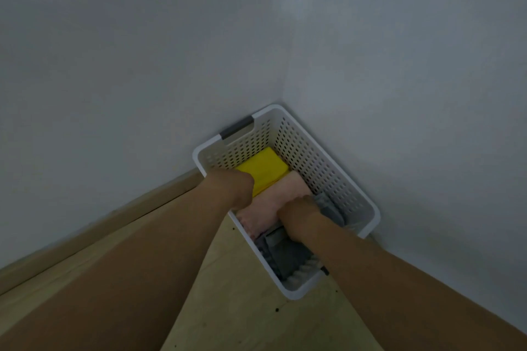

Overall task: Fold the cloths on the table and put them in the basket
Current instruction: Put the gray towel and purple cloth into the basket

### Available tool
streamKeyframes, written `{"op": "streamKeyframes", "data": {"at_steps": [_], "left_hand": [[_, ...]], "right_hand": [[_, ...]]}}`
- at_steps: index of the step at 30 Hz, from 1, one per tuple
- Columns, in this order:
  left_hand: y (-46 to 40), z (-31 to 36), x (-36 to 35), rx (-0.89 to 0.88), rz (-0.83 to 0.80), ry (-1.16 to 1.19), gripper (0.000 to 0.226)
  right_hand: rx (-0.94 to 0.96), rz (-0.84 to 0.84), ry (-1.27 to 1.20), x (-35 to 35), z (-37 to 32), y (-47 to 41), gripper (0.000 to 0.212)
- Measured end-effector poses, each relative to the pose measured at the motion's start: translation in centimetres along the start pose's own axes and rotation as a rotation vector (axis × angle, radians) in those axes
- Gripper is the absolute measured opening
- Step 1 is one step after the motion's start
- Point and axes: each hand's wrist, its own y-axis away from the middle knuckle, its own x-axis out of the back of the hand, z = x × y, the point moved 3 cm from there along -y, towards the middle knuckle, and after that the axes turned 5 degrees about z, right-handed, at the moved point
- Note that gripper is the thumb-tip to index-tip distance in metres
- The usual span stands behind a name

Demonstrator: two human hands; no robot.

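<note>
Both hands in basket [328, 157], fingers hidden (behind cloths)

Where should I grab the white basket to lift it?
Probably by the grey handle on the far short rim of the white basket, fingers hooking through the cutout below it. The near end's handle is mostly hidden behind the right forearm.

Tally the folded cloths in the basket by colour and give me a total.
Yellow cloth: 1
Pink cloth: 1
Grey cloths: at least 2, one of them by the far wall; how many lie in the bundles cannot be told
Total: at least 4, all inside the white basket
</note>
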Motion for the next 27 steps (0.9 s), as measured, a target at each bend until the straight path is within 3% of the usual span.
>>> {"op": "streamKeyframes", "data": {"at_steps": [9, 15, 23, 27], "left_hand": [[-1.4, 1.0, -0.3, 0.021, -0.026, 0.05, 0.023], [-3.8, 3.0, -2.9, -0.021, -0.083, 0.038, 0.035], [-5.6, 3.4, -4.0, 0.004, -0.168, 0.068, 0.051], [-5.7, 3.8, -3.7, 0.05, -0.11, 0.071, 0.03]], "right_hand": [[-0.007, -0.043, -0.049, -0.8, 0.2, -0.7, 0.043], [0.032, -0.049, -0.308, 0.9, 1.3, -1.0, 0.042], [0.078, -0.014, -0.159, -0.5, 1.1, -2.6, 0.04], [0.054, -0.033, -0.098, -1.0, 1.0, -2.9, 0.044]]}}
